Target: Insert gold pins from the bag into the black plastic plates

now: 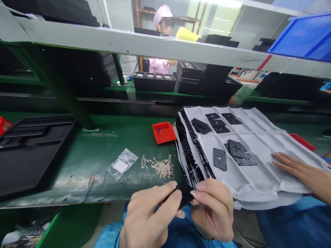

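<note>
At bottom centre, the left hand (152, 213) and right hand (214, 208) pinch one black plate (185, 194); support both edges evenly.

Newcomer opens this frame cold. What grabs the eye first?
Probably the left hand and right hand, front and center, holding a small black part between them. Then the stack topped with a white sheet to the right, with dark flat plates on it and another person's hand on its right side. Left of the stack, a red tray stands out against the green bench.
</note>
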`<state>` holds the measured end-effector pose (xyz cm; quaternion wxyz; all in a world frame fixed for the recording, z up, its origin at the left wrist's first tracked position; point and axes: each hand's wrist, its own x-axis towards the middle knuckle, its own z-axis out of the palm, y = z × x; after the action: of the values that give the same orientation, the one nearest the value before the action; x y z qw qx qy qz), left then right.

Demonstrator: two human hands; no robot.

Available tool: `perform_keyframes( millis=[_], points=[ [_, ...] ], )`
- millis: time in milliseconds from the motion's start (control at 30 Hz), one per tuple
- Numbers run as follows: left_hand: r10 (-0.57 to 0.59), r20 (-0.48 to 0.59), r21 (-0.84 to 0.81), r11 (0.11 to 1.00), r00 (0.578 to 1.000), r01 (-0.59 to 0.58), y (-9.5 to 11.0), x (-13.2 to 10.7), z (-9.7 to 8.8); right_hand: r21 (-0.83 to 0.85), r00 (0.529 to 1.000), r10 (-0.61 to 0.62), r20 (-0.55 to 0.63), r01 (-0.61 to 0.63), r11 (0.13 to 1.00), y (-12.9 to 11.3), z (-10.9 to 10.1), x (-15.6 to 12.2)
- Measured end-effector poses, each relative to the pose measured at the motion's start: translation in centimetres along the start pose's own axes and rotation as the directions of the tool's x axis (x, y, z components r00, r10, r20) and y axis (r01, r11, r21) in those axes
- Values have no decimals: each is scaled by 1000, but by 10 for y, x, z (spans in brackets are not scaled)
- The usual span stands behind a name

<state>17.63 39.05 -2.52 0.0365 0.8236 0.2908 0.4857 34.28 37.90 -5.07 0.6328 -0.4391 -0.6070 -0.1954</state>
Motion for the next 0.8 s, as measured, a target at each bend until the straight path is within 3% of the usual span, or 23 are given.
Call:
perform_keyframes(
  millis=[233,333,533,733,800],
  points=[
    [18,-21,85,996,1000,-16,6,7,4,45,978,130,166,-139,989,2,-9,-15],
    [12,-42,18,1000,999,-12,5,8,6,32,986,137,98,-140,990,2,-6,-10],
    [108,13,-86,991,994,-106,-4,3,-4,140,997,-70,-22,72,988,6,-1,1],
    [109,29,-179,979,994,-102,-9,0,-12,193,990,-42,-138,68,979,3,4,5],
    [94,26,-180,980,995,-88,-7,4,-14,153,993,-67,-95,81,985,5,2,3]
  ],
)
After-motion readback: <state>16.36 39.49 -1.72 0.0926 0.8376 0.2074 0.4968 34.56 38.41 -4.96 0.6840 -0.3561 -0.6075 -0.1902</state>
